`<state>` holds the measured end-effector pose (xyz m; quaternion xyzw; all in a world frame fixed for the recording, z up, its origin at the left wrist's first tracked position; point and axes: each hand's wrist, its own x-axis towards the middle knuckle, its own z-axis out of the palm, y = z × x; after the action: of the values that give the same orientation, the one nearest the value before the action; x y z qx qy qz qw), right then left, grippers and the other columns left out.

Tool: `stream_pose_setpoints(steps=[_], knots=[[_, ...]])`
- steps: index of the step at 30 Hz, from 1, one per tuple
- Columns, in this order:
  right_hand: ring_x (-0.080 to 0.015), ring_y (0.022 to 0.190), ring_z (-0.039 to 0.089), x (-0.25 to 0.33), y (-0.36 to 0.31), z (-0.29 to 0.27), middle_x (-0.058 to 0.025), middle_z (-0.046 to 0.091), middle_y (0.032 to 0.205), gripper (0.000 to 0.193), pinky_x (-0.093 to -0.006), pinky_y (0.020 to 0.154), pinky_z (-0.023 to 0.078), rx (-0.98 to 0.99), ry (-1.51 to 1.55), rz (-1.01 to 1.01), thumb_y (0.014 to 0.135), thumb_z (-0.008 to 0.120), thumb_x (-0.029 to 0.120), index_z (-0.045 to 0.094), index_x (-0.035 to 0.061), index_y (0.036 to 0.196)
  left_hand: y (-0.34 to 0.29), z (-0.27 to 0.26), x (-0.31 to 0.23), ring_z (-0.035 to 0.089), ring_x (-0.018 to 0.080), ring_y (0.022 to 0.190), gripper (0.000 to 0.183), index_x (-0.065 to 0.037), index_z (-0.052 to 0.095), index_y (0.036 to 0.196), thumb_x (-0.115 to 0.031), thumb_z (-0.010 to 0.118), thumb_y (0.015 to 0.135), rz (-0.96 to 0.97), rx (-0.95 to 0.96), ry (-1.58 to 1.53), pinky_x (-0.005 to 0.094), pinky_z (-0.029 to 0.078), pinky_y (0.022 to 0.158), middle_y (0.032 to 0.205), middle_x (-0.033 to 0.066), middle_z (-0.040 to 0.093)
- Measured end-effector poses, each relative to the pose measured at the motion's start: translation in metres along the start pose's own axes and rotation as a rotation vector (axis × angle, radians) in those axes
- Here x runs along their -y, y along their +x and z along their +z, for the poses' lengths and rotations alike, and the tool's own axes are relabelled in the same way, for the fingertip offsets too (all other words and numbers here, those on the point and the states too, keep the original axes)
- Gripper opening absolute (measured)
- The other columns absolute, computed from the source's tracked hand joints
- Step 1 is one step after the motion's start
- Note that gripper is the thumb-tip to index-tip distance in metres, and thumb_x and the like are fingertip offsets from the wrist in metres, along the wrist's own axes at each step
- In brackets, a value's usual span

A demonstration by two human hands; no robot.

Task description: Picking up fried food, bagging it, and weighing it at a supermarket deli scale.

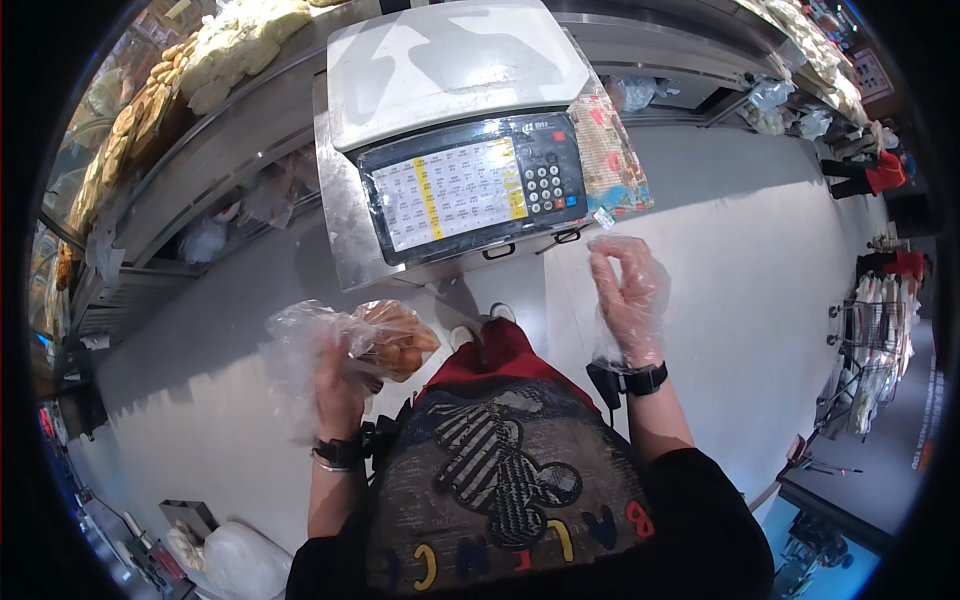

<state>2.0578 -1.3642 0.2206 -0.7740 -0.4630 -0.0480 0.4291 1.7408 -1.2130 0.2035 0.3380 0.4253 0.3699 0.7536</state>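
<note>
Plastic bag (392, 322) held near the scale (460, 70)

From my feed, I'd grip only loose film, sparing the brown food (400, 358) inside, and handle the label (604, 217) by its edge. Off the scale's near-left corner, the left hand (338, 395) is clamped on the bag. By the scale's near-right corner, the right hand (632, 300) curls; whether it pinches the label, I cannot tell.

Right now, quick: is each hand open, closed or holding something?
Left hand: closed, holding a clear bag of brown food.
Right hand: partly curled; whether it holds the small label cannot be told.
</note>
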Motion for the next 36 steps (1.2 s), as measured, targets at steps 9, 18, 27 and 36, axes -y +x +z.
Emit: stream_pose_setpoints(steps=[9,18,27,36], knots=[[-0.0242,0.08,0.061,-0.016,0.013,0.028,-0.0042,0.063,0.082,0.012,-0.036,0.075,0.048,0.098,0.025,-0.133,0.077,0.068,0.008,0.06,0.0104,0.085,-0.016,0.024,-0.013,0.055,0.0221,0.107,0.029,-0.002,0.053,0.115,-0.022,0.046,0.096,0.081,-0.047,-0.14,0.0385,0.041,0.095,0.112,0.0087,0.058],[-0.0215,0.058,0.056,-0.023,0.016,0.041,-0.0037,0.056,0.065,0.021,-0.0321,0.054,0.045,0.187,0.178,-0.198,0.072,0.073,0.004,0.052,0.0073,0.075,-0.019,0.035,-0.004,0.055,0.0242,0.105,0.03,-0.003,0.052,0.116,-0.025,0.046,0.097,0.109,-0.153,-0.187,0.0413,0.044,0.093,0.112,0.0094,0.057],[-0.0178,0.05,0.051,-0.017,0.012,0.043,-0.0045,0.053,0.06,0.023,-0.0279,0.047,0.042,0.24,0.209,-0.151,0.075,0.072,0.002,0.049,0.0066,0.072,-0.019,0.036,0.004,0.055,0.0262,0.104,0.028,-0.004,0.052,0.114,-0.026,0.047,0.097,0.064,-0.143,-0.308,0.043,0.044,0.093,0.111,0.0111,0.056],[-0.0146,0.055,0.056,-0.015,0.002,0.049,-0.0069,0.066,0.078,0.018,-0.0255,0.051,0.044,0.341,0.267,-0.01,0.076,0.064,-0.004,0.048,0.0055,0.076,-0.016,0.025,0.009,0.055,0.0259,0.105,0.028,-0.002,0.053,0.113,-0.024,0.047,0.097,0.074,-0.234,-0.314,0.0425,0.044,0.093,0.111,0.0115,0.056]])
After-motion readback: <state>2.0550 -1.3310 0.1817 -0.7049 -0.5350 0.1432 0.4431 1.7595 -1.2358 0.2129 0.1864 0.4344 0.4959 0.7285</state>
